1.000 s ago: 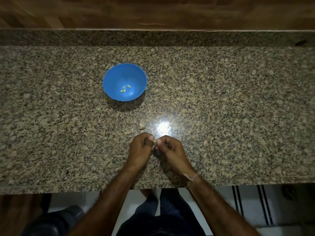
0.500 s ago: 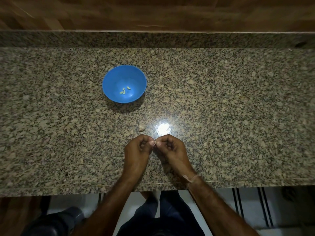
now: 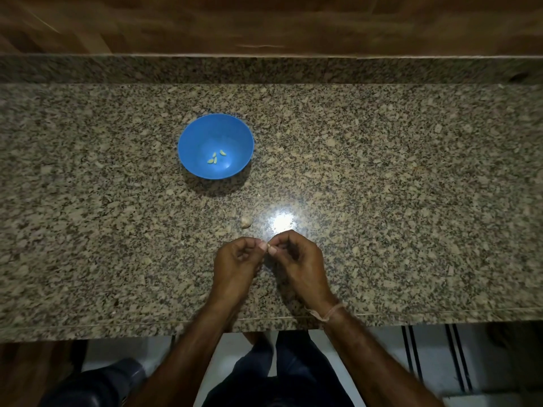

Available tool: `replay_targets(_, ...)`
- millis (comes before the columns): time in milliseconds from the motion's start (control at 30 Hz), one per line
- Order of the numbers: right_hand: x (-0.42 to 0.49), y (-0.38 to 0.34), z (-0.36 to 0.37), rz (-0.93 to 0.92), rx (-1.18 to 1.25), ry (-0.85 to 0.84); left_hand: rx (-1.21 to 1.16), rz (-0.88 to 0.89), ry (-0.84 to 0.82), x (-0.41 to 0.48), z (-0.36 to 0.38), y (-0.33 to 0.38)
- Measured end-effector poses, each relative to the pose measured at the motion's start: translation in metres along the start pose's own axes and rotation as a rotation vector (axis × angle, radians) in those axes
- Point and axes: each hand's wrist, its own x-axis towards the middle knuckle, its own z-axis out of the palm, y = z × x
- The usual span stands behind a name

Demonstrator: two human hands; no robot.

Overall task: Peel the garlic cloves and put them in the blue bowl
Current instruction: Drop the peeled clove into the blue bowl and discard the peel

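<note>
Pinching a small garlic clove (image 3: 268,247) between left hand (image 3: 235,264) and right hand (image 3: 298,259), both grips clamped on it. Leaving a loose garlic piece (image 3: 246,222) on the bench (image 3: 382,230) just beyond, at 11 o'clock. Storing peeled cloves (image 3: 216,158) in the blue bowl (image 3: 191,136), farther out at 11 o'clock.

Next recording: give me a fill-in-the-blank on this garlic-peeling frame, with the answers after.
1. The peeled cloves lie inside the ____ bowl.
2. The left hand and right hand pinch one small clove ____ them.
3. A loose garlic piece lies on the counter, nearer the ____ than the bowl.
4. A thread band circles the ____ wrist.
Answers: blue; between; hands; right.
</note>
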Motion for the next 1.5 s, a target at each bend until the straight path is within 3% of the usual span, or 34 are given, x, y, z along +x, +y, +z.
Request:
replay_targets(367, 0.002, 0.001, -0.004, -0.028, -0.088, -0.01, -0.11, -0.194, -0.118, 0.007, -0.009, 0.003)
replay_targets(700, 0.006, 0.001, -0.001, -0.036, -0.104, -0.027, -0.062, -0.106, -0.072, 0.003, 0.002, 0.004)
replay_targets(800, 0.006, 0.001, 0.0, -0.008, -0.018, -0.008, 0.016, -0.056, -0.049, 0.004, 0.004, 0.002)
replay_targets(933, 0.006, -0.005, 0.005, 0.26, 0.396, 0.042, 0.089, -0.065, -0.017, 0.006, 0.005, -0.006)
replay_targets(1067, 0.01, -0.005, 0.003, 0.368, 0.527, 0.078, 0.205, -0.028, 0.048, 0.006, 0.004, -0.012)
replay_targets(1400, 0.01, -0.006, -0.005, 0.369, 0.321, 0.006, 0.282, 0.262, 0.04, 0.008, -0.001, 0.0)
replay_targets(1500, 0.007, -0.007, -0.007, 0.257, 0.221, -0.027, 0.305, 0.262, 0.093, 0.008, -0.002, 0.0)
